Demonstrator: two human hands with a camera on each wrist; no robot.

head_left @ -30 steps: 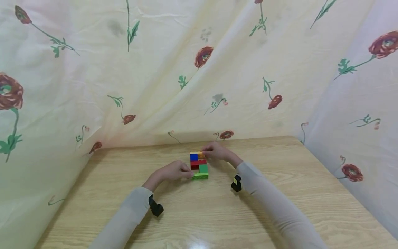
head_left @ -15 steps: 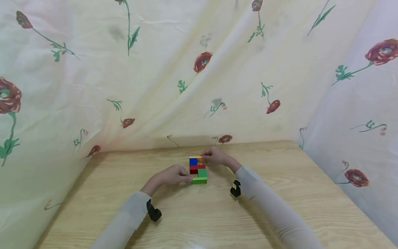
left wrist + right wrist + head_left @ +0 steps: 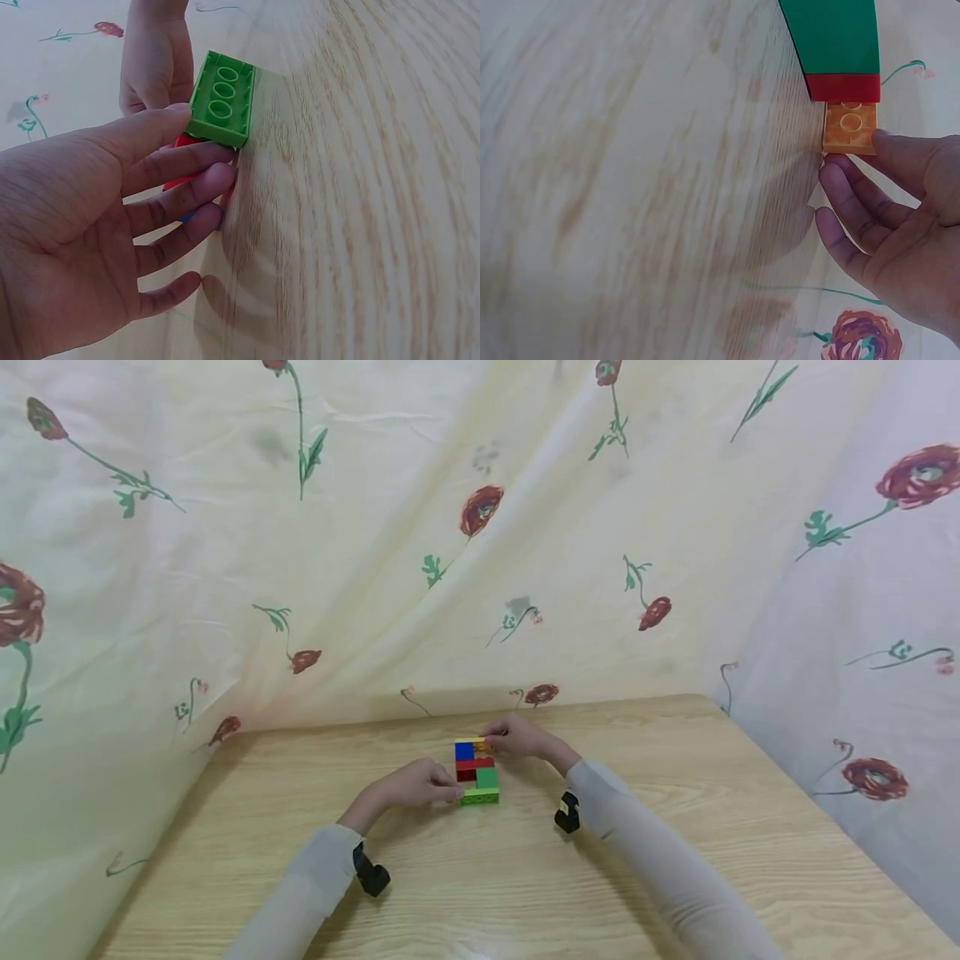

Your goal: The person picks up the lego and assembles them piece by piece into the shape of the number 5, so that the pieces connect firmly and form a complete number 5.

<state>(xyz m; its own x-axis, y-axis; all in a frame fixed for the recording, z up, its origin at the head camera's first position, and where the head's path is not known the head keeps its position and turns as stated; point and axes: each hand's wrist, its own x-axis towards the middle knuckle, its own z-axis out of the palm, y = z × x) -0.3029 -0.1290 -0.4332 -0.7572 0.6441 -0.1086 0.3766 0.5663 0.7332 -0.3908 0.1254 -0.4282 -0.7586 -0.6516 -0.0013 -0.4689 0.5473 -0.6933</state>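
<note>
A row of joined toy building bricks lies on the wooden table, reaching away from me in the head view. Nearest is a light green brick (image 3: 480, 797), then a darker green brick (image 3: 487, 777), a red brick (image 3: 476, 764), a blue brick (image 3: 464, 751) and, farthest, an orange brick (image 3: 482, 744). My left hand (image 3: 415, 783) pinches the light green brick at its left end; the left wrist view shows its hollow underside with three round tubes. At the far end, my right hand (image 3: 522, 737) pinches the orange brick between thumb and fingers.
A wooden table (image 3: 465, 877) carries the bricks. Behind it and along both sides hangs pale cloth (image 3: 390, 552) printed with red flowers. Black wrist cameras (image 3: 371, 872) are strapped at both sleeves.
The head view has tilted up slightly, so the whole scene sits a little lower. Both hands keep their holds at the two ends of the brick row.
</note>
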